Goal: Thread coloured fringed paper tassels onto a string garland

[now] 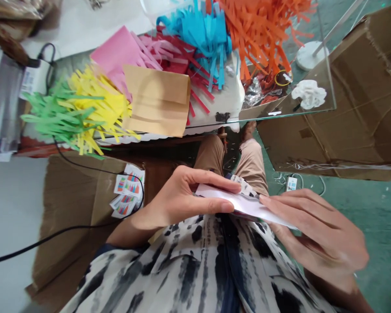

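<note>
Both hands low, close to the body, above a black-and-white patterned shirt (pixel 195 269).

Left hand (pixel 182 195): fingers curled narrow, thumb under and fingers over the near end of a white paper (pixel 244 204), pinching it. Right hand (pixel 316 230): fingers nearly flat and close together, pressed on the other end of the same paper, fingertips meeting it near the middle; whether the thumb grips from below, cannot tell. Paper held between the two hands, slanting, over the lap, with a darker layer just visible at its underside.

Beyond the hands, tan trousers (pixel 250 161) running down to the green floor (pixel 378 204).

Higher up, a glass table (pixel 326 95) with heaps of cut paper strips: green (pixel 55 117) at the left, yellow (pixel 97 104) touching it, pink (pixel 124 52) behind, red (pixel 185 61) beside pink, blue (pixel 202 30) on top, orange (pixel 263 26) at the right. A brown paper bag (pixel 156 100) lying flat over the yellow and pink. A crumpled white wad (pixel 309 93) near the right edge of the glass.

A large cardboard sheet (pixel 361 95) to the right, leaning under the table. Small printed cards (pixel 128 191) on brown cardboard at the left, just beside the left wrist, with a black cable (pixel 52 237) looping past them.
</note>
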Demonstrator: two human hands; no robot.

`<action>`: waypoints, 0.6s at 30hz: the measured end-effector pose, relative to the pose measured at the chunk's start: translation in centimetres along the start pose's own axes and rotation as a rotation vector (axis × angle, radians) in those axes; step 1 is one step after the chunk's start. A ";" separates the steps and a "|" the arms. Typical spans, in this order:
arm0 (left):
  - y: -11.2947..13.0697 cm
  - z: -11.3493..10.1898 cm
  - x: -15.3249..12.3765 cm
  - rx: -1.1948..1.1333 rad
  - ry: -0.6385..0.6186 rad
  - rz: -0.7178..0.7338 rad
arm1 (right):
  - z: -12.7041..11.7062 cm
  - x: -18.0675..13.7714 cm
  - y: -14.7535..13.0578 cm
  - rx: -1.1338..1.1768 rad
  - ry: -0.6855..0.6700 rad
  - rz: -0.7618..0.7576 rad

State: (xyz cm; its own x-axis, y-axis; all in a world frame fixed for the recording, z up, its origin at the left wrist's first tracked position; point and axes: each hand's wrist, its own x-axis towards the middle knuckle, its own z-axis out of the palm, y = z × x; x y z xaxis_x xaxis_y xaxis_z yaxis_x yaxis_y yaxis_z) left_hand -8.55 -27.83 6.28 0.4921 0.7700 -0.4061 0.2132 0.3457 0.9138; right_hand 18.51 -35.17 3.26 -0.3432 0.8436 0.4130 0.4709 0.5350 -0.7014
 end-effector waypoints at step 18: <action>2.9 -0.6 1.0 0.518 -0.179 0.388 | -0.1 1.6 -0.8 0.201 -0.073 0.222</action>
State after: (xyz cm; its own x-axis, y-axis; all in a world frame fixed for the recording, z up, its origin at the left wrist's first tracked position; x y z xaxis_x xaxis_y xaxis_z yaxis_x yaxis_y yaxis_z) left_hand -7.91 -25.76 8.53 0.7379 0.6699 -0.0817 0.3485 -0.2745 0.8962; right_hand 17.65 -34.22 4.49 -0.3106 0.9294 0.1993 0.3735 0.3122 -0.8735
